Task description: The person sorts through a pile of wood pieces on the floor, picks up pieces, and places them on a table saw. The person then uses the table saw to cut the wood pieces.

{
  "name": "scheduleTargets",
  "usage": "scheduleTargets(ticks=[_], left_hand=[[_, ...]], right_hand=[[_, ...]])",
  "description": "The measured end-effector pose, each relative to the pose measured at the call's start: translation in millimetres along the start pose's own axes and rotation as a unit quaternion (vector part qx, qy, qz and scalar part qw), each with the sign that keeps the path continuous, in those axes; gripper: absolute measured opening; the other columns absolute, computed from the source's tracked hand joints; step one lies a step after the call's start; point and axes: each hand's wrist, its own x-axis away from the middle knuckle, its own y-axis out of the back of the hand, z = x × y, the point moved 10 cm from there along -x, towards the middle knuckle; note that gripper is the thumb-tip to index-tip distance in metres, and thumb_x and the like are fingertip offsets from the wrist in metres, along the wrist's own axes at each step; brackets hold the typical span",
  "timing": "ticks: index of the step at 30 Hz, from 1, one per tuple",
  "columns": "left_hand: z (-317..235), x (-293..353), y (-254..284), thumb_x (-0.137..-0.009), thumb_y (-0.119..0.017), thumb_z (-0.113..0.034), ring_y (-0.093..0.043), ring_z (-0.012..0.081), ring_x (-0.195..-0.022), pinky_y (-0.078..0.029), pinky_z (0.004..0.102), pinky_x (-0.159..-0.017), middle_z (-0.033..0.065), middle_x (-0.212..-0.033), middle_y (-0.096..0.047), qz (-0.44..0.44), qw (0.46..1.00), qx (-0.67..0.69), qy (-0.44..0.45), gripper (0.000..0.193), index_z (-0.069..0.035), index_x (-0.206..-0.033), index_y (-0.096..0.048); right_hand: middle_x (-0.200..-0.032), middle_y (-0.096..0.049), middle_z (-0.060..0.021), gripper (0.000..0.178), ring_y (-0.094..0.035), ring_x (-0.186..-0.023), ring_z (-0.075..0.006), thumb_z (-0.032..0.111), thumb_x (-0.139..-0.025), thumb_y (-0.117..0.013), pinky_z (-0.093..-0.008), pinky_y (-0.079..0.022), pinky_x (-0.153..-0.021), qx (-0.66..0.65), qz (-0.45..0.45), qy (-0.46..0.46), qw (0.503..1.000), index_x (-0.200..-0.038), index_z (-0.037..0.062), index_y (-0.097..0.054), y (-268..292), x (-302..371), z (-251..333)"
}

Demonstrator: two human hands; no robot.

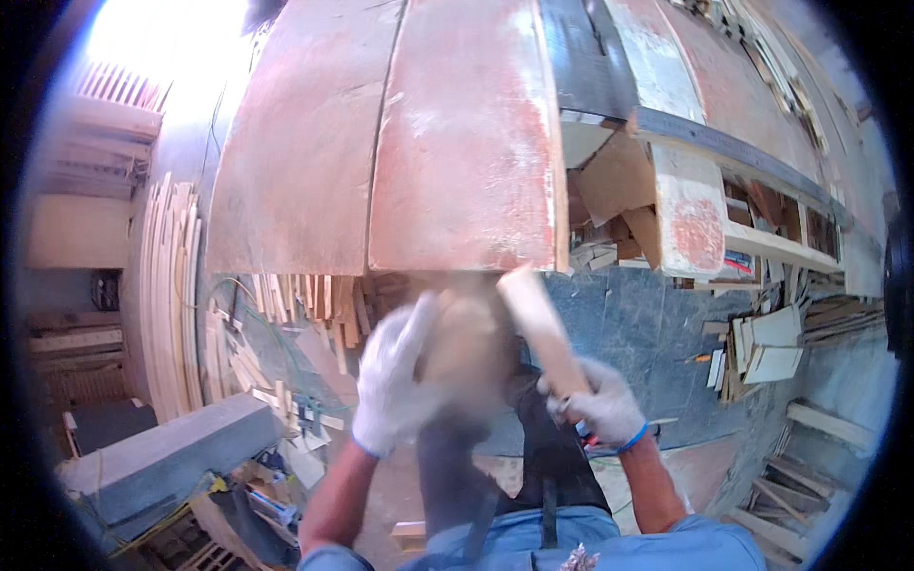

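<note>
White gloves cover both hands. My right hand (602,404) is closed around the lower end of a short, pale wooden piece (538,319). This piece slants up and left, its upper end close to the front edge of a large reddish board (466,143). My left hand (388,385) is blurred by motion, one finger or the thumb pointing up. It lies against a smeared tan piece (466,347) in front of my body, which it appears to grip. The tan piece's kind and outline cannot be made out, and the fingers behind it are hidden.
A long metal bar (733,147) lies across the worktop at the right. Below the worktop are wood strips (319,300) and stacked offcuts (771,343). Long planks (169,295) lean at the left, beyond a grey beam (181,452). Wood scraps lie around it.
</note>
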Motion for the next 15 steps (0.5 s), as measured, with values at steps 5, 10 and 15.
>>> scheduleTargets(ticks=[5,10,15], left_hand=[[-69.0,-182.2,-11.0,-0.078,-0.087,-0.032,-0.057,0.0358,-0.132,-0.045,0.0485,-0.111,0.0163,-0.142,-0.06,0.09,0.967,-0.19,-0.146,0.091,-0.009,-0.157,-0.049],[-41.7,-208.8,-39.3,-0.081,-0.084,-0.042,-0.052,0.0364,-0.139,-0.035,0.0526,-0.121,0.0187,-0.147,-0.056,0.102,0.939,-0.246,-0.217,0.095,-0.007,-0.16,-0.042],[-43.8,-210.1,-43.3,-0.082,-0.083,-0.044,-0.049,0.0375,-0.142,-0.03,0.0558,-0.126,0.0199,-0.151,-0.053,0.079,0.941,-0.238,-0.229,0.094,-0.003,-0.157,-0.044]], right_hand=[[-0.103,-0.07,-0.0059,0.04,-0.068,-0.081,-0.0117,0.004,-0.088,-0.07,-0.0282,-0.056,-0.072,0.052,-0.194,0.074,0.977,-0.128,0.0012,-0.069,58.6,-17.5,114.3],[-0.115,-0.071,-0.0151,0.047,-0.071,-0.097,-0.0281,0.012,-0.092,-0.073,-0.041,-0.057,-0.087,0.31,-0.322,0.271,0.852,-0.138,0.0048,-0.067,49.4,-70.0,158.2],[-0.121,-0.064,-0.023,0.049,-0.063,-0.112,-0.0444,0.018,-0.09,-0.074,-0.052,-0.054,-0.096,0.413,-0.327,0.242,0.815,-0.136,0.0069,-0.063,15.4,-95.4,169.4]])
